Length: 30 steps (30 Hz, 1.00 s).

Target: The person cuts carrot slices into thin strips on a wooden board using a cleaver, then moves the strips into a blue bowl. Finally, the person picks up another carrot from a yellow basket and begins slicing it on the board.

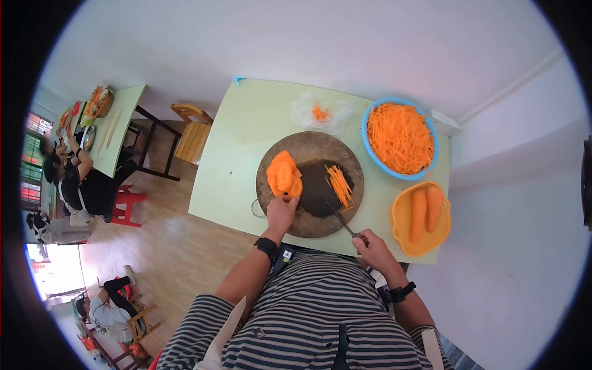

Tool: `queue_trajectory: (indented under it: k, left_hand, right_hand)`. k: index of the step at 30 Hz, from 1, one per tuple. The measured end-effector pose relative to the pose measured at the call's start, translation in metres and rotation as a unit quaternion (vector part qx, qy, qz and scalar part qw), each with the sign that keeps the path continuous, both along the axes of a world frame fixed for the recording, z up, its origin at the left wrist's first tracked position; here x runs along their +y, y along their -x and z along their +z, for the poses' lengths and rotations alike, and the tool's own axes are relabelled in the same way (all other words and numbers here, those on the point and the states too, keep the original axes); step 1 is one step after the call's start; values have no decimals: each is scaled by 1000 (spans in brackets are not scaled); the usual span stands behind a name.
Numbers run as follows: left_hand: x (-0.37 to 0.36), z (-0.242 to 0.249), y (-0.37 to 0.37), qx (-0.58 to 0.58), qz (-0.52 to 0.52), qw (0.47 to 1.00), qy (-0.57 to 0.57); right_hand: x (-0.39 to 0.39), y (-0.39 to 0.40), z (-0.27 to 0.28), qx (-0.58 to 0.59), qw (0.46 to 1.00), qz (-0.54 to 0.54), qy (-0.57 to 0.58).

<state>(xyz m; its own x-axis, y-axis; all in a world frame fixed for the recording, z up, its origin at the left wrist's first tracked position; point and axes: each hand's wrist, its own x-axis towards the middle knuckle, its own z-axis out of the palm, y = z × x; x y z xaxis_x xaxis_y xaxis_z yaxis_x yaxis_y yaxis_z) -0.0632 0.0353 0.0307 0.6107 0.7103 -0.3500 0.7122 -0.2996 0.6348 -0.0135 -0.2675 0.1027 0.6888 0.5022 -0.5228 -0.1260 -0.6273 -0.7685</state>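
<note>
Looking down in the head view, we have our left hand [282,213] at the near end of the carrot slices [283,171], its fingers drawn close together and touching the pile. We cannot tell whether they pinch a slice. Our right hand [373,248] is closed around the handle of the knife [343,222], whose blade reaches over the near right part of the round board [310,145]. The carrot slices lie overlapping on the left side of this board, and the thin carrot strips [338,185] lie on its right side, beyond the blade.

The board rests on the pale green table [222,135]. Beyond it we see a clear plastic bag [302,115] with orange shreds [320,113] on it. To the far right of the board is the blue basin [365,132], heaped with shredded carrot [399,139]. Nearer to us, the yellow basket [408,248] holds two whole carrots [418,214] side by side. A metal ring [254,209] shows at the board's left edge.

Well off to our left, a wooden chair [193,142] stands near another table [128,117], where a person in black [86,188] sits.
</note>
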Motion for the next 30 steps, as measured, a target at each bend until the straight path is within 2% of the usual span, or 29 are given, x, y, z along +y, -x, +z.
queue_trajectory:
  k: [4, 6, 7, 9, 13, 15, 16, 18, 19, 21, 25, 27, 30]
  left_hand:
    - [2, -4, -1, -4, 6, 1000, 27]
    - [5, -3, 5, -55, -21, 996, 72]
    - [6, -4, 10, -54, -23, 996, 72]
    - [6, -4, 22, -144, -71, 987, -14]
    - [7, 0, 28, -171, -49, 984, 25]
    - [6, 4, 24, -224, -119, 967, -26]
    - [4, 6, 21, -224, -122, 967, -24]
    - [-1, 13, 14, -201, -284, 913, -210]
    - [-6, 16, 10, -202, -286, 914, -206]
    - [-17, 21, 2, -165, -384, 890, -180]
    - [-26, 23, 4, -156, -412, 891, -114]
    - [-23, 12, 7, -110, -307, 942, -80]
    - [-15, -2, 11, -113, -282, 952, -25]
  right_hand:
    - [1, 4, 2, -6, 1000, -1, 5]
    - [0, 6, 1, -10, 1000, -3, 0]
    - [0, 7, -1, -15, 1000, -5, -5]
    - [0, 9, -4, -14, 1000, -10, -8]
    - [0, 9, -5, -14, 1000, -12, -7]
    - [3, 9, -1, -8, 1000, -15, -8]
    - [3, 10, 0, -3, 1000, -20, -9]
    - [4, 12, -2, 0, 999, -35, -15]
    - [5, 13, -3, 3, 999, -46, -22]
    - [4, 13, -7, -1, 999, -47, -22]
    - [4, 15, -7, 7, 999, -45, -13]
    - [3, 15, -5, 2, 999, -45, -8]
    - [2, 18, -6, 8, 999, -47, -11]
